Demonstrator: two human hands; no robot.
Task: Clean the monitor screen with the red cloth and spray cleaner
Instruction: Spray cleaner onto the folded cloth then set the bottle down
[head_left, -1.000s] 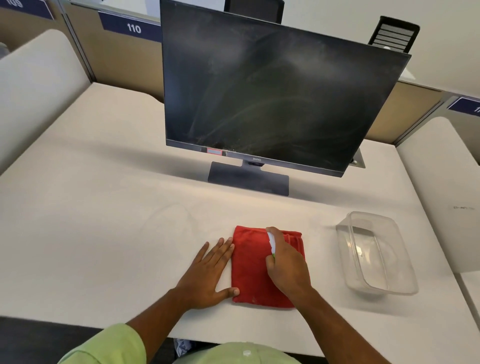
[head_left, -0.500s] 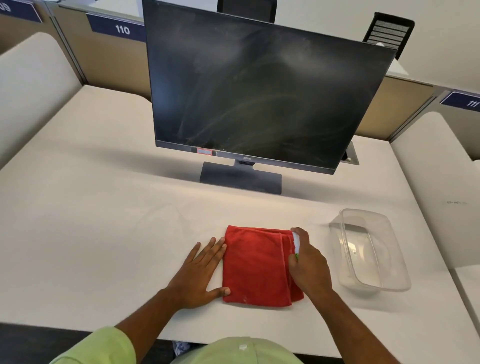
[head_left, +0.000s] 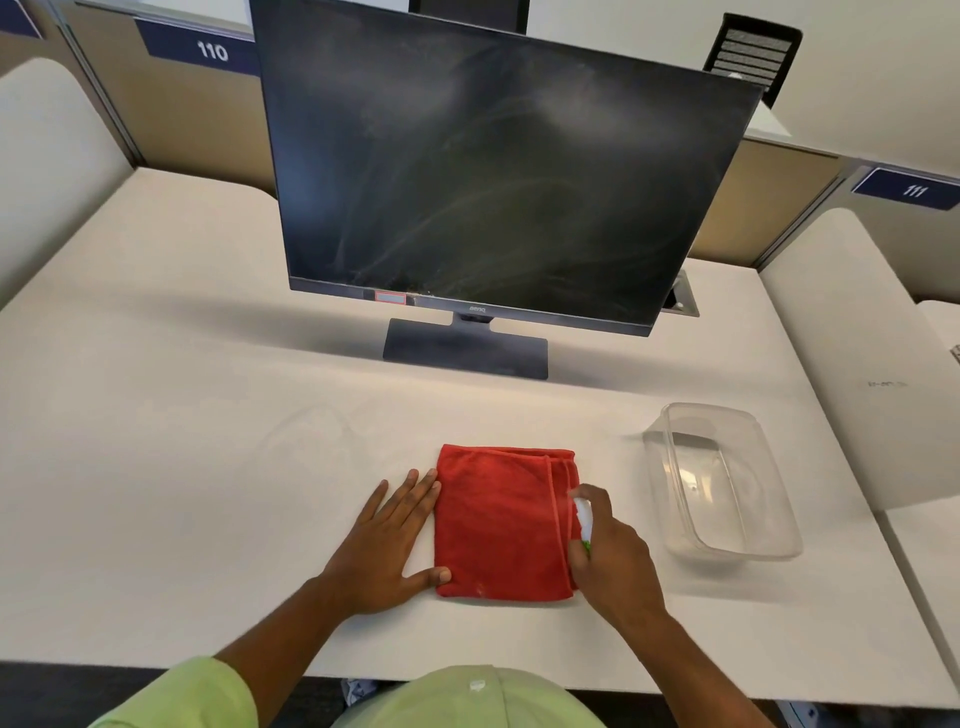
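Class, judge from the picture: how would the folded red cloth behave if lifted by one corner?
The red cloth looks soft and folded in layers, so it would probably droop and unfold. It lies flat with loose hemmed edges, suggesting it is light and floppy. Its fuzzy surface likely grips rather than slips.

One camera only, worn on the person's head. It faces forward and steeply down across the desk (head_left: 156, 415), close above the near edge. The monitor (head_left: 493, 182) fills the upper frame; both forearms enter from the bottom. No second view shares the scene.
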